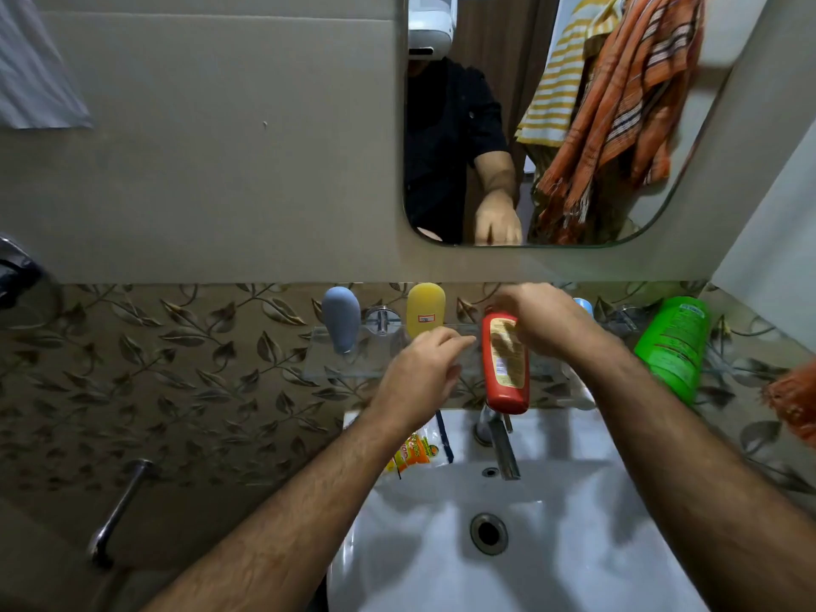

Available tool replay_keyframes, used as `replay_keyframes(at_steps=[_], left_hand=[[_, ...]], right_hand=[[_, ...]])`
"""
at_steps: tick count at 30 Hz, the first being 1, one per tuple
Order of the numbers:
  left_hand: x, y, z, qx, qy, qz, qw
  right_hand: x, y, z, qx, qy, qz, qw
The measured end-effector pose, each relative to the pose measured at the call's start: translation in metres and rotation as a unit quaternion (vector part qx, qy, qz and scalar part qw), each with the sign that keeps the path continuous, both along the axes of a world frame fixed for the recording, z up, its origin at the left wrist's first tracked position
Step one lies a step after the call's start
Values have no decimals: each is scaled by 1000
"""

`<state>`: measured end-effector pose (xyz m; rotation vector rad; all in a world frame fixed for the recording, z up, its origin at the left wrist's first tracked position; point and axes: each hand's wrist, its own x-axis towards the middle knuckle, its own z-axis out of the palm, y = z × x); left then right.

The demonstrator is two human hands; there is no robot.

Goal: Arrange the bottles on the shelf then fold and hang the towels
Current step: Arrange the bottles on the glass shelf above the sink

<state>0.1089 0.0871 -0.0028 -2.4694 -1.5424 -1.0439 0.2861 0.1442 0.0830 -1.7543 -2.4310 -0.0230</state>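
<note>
A glass shelf (353, 368) runs along the leaf-patterned wall above the sink. On it stand a grey-blue bottle (341, 318), a yellow bottle (425, 309) and, far right, a green bottle (673, 346). My right hand (543, 320) grips the top of a red bottle (504, 364) that stands upright near the shelf's front edge. A light blue cap (583, 305) peeks out behind that hand. My left hand (419, 373) hovers just left of the red bottle, fingers loosely curled, holding nothing. Orange and yellow striped towels (618, 103) show in the mirror.
A white sink (574, 501) with a chrome tap (501, 443) lies below the shelf. A small printed packet (417, 452) and a blue-handled item rest on the sink's left rim. Orange cloth (795, 399) hangs at the right edge. A metal pipe (119, 510) sticks out at lower left.
</note>
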Motion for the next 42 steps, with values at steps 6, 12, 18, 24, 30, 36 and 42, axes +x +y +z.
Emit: replay_keyframes(at_steps=[6,12,18,24,30,36,42], left_hand=[[19,7,-2,-27,110,-18,993],[31,12,-5,15,98,-36,994],[30,10,-4,33,31,-50,998],[39,17,15,13,-98,-17,995],[54,35,46,-46,-231,30,971],[60,49,61,-70,-272,64,958],[66,54,69,-76,-259,108,957]], right_hand=[[21,-6,-21,6,-143,27,989],[26,-11,-30,-1,-159,42,986],[46,-7,-22,-47,-102,91,989],[64,-2,-3,-91,131,125,979],[62,9,-3,-75,317,113,939],[55,25,-6,-44,365,81,926],[51,30,-5,-59,397,58,914]])
